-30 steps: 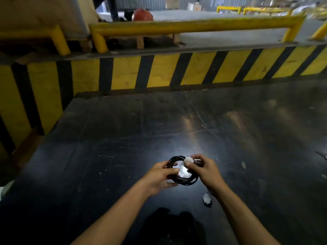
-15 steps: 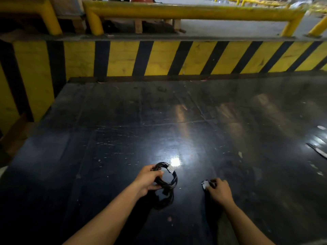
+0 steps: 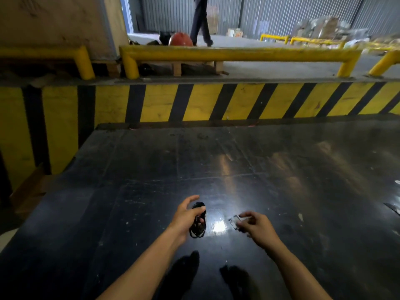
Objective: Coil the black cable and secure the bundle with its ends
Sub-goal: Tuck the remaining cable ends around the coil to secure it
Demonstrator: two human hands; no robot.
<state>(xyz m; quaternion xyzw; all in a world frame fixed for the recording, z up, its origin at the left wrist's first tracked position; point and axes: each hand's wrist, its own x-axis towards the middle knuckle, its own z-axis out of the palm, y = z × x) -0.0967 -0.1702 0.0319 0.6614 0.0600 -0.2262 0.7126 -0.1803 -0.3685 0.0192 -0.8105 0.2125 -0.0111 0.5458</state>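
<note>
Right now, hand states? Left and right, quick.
Left hand: closed around the coiled black cable.
Right hand: fingers pinching a small pale piece; too blurred to tell what it is.

Dim, glare-streaked floor [image 3: 218, 225] (edges warped)

A single head-worn wide-angle view looks forward and down across the dark desk [image 3: 281, 169]. Both forearms enter from the bottom edge, near the lens. The striped barrier [image 3: 194, 102] faces it beyond.
</note>
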